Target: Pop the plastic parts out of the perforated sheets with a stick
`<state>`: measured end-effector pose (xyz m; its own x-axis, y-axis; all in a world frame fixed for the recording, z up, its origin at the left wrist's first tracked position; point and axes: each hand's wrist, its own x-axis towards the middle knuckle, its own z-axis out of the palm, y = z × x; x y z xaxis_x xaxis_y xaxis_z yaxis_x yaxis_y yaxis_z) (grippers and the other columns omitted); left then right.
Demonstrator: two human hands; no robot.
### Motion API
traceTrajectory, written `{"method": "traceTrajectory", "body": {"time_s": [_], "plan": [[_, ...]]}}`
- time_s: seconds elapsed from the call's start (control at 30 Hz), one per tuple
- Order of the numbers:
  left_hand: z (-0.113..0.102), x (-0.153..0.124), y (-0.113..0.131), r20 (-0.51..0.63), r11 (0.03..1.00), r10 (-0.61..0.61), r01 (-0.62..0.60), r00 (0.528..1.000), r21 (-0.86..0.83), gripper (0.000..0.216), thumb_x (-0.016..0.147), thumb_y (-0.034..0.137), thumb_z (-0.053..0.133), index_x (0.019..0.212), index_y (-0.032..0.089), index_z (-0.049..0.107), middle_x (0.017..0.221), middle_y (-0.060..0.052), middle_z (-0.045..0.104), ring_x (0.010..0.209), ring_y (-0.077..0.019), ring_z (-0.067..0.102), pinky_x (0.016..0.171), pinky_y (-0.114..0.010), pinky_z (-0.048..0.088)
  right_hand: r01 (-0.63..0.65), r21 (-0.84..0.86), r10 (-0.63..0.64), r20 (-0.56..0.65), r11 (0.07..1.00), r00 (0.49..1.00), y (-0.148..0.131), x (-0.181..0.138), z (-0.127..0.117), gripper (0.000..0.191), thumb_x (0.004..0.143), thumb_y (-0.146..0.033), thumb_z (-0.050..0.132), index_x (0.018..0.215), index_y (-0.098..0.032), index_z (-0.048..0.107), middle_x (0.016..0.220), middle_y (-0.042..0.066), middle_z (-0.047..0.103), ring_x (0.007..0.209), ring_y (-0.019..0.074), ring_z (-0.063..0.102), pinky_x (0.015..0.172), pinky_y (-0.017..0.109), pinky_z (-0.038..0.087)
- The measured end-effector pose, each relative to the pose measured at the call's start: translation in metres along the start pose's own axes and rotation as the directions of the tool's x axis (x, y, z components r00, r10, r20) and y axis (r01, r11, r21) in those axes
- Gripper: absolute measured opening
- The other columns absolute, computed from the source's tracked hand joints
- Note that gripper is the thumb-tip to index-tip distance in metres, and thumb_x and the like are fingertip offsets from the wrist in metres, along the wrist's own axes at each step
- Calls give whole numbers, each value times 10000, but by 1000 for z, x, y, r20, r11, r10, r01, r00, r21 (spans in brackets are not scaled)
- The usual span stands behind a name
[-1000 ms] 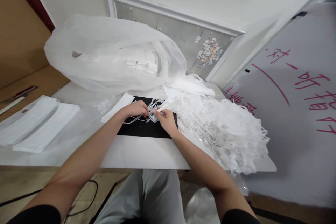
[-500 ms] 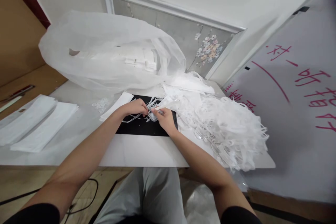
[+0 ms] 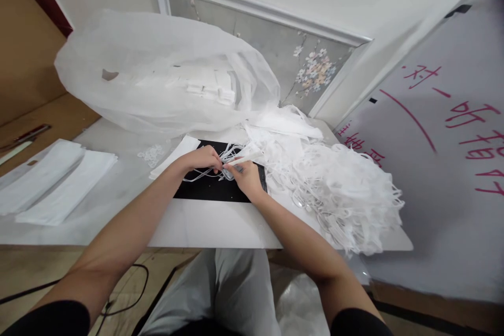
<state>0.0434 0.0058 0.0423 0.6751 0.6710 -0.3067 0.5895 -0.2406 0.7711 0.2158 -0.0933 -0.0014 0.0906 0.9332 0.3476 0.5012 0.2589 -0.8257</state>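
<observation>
Holding both hands close together over a black mat (image 3: pixel 212 192) on the white bench (image 3: pixel 216 223). Pinching white cords (image 3: pixel 235 149) between the fingertips of the left hand (image 3: pixel 201 159), and pressing thumb to fingers of the right hand (image 3: pixel 249 177) around a pale flat strip (image 3: pixel 247 158). Too tangled there to tell which cord runs into which grip. On the mat, around and just behind the fingertips, with the cords in loose loops; set against black, seemingly, to make thin white lines easier to see. Held from two sides, likely to steady something so light and limp. Just beside the right hand, with a heap of white straps and cloth (image 3: pixel 342 194), presumably for short reach. Well apart at left, with two flat stacks of white cloth (image 3: pixel 65 181), perhaps laid there to avoid snagging. Behind, with a big translucent bag (image 3: pixel 126 47), probably there to leave working room in front.
</observation>
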Motion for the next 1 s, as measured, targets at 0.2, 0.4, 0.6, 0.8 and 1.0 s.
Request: {"method": "traceTrajectory", "body": {"time_s": [0.2, 0.4, 0.6, 0.8, 1.0], "plan": [[0, 1, -2, 23, 996, 0, 2, 1000, -85, 203, 613, 323, 652, 697, 183, 772, 610, -22, 684, 659, -159, 558, 622, -259, 398, 105, -167, -89, 101, 980, 991, -6, -1, -1, 278, 894, -453, 561, 849, -220, 704, 898, 71, 675, 920, 237, 617, 837, 342, 446], [-2, 3, -5, 41, 992, 27, -21, 999, -127, 193, 609, 274, 619, 693, 191, 771, 588, -9, 678, 614, -149, 535, 602, -256, 402, 227, -303, -179, 180, 926, 967, -7, -5, 0, 278, 971, -360, 437, 907, -231, 676, 907, 63, 673, 984, 224, 574, 852, 319, 425], [3, 3, -2, 11, 997, 17, -16, 1000, -78, 203, 616, 285, 609, 693, 185, 768, 599, -14, 684, 665, -159, 574, 632, -249, 410, 256, -391, -196, 188, 884, 962, -8, -3, -2, 297, 991, -330, 377, 909, -223, 642, 845, 50, 663, 894, 211, 561, 803, 305, 412], [9, 0, 7, -21, 1000, 8, -8, 1000, -16, 184, 602, 270, 583, 659, 196, 742, 569, 1, 658, 657, -165, 596, 645, -255, 425, 193, -389, -172, 90, 901, 981, -9, 4, -9, 298, 978, -338, 391, 901, -231, 658, 864, 55, 676, 889, 221, 580, 794, 310, 403], [8, -5, 13, -6, 992, -30, 30, 1000, 123, 135, 601, 282, 582, 540, 199, 669, 544, -11, 621, 600, -176, 571, 555, -273, 382, -38, -378, -55, -233, 925, 971, 20, 28, -56, 327, 950, -439, 422, 881, -203, 638, 747, 49, 668, 704, 208, 600, 690, 296, 405]]}}
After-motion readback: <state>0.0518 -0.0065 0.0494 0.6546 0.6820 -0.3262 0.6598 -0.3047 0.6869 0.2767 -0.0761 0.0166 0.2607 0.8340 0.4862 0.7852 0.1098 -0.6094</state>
